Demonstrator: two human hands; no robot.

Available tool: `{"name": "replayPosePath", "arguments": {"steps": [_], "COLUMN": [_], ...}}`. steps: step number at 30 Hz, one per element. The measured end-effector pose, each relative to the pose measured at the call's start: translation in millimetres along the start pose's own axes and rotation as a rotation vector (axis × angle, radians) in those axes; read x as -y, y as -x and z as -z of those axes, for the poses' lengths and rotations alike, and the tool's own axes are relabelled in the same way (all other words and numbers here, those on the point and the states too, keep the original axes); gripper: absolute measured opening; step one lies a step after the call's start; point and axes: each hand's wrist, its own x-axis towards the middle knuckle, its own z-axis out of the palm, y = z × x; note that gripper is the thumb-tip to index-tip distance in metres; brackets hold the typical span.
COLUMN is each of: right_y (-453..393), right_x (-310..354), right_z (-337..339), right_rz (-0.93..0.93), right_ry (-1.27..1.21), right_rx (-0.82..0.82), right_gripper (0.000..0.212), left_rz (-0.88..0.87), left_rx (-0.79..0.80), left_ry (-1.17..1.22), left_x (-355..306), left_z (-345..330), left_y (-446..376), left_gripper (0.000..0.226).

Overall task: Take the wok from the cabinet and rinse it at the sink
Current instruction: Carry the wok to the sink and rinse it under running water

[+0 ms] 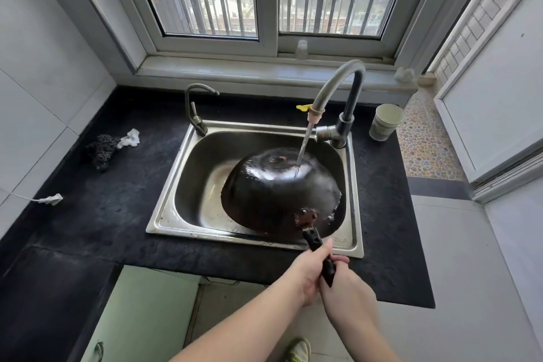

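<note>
The wok [276,188] is positioned upside down in the sink [188,173], tilted, with its domed underside facing up. Its far edge is toward the basin's right rear; its near rim overlaps the front edge of the basin. The outer surface is black, glossy and wet, with a rust-brown patch at the crown and brown residue along the near rim. A brown, corroded bracket joins the bowl to a black handle [316,241], which projects over the sink's front edge toward the person.

Both hands grip the handle. The left hand [308,270] is wrapped around it from the left, thumb extended along the shaft. The right hand [342,282] is curled around the handle's end, directly beside and touching the left.

The faucet [340,88] arches over the basin from the right rear corner. A thin stream of water [304,144] falls from its spout onto the wok's upper right side.

A smaller tap [195,109] stands at the left rear corner. On the dark counter [117,200], a cup [385,122] stands right of the faucet, and a steel scourer [101,150] lies to the left.
</note>
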Motion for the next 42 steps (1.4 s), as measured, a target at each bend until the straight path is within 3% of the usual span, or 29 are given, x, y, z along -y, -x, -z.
{"name": "replayPosePath", "arguments": {"steps": [9, 16, 30, 35, 42], "right_y": [-25, -31, -36, -44, -48], "right_x": [5, -3, -1, -4, -2], "right_z": [2, 4, 23, 34, 38], "right_rz": [0.023, 0.027, 0.077, 0.049, 0.024], "right_ry": [0.101, 0.134, 0.176, 0.103, 0.063], "right_rx": [-0.056, -0.067, -0.068, 0.002, 0.125], "right_gripper": [0.031, 0.029, 0.035, 0.037, 0.040], "left_rz": [0.071, 0.127, 0.104, 0.111, 0.109], "left_rx": [-0.002, 0.030, 0.049, 0.123, 0.134], "left_ry": [0.036, 0.051, 0.003, -0.008, -0.020], "left_x": [-16, -13, -22, -26, -25], "left_z": [-2, -10, -8, -13, -11], "left_y": [-27, -33, -26, -21, -13], "left_gripper": [0.039, 0.051, 0.026, 0.035, 0.030]}}
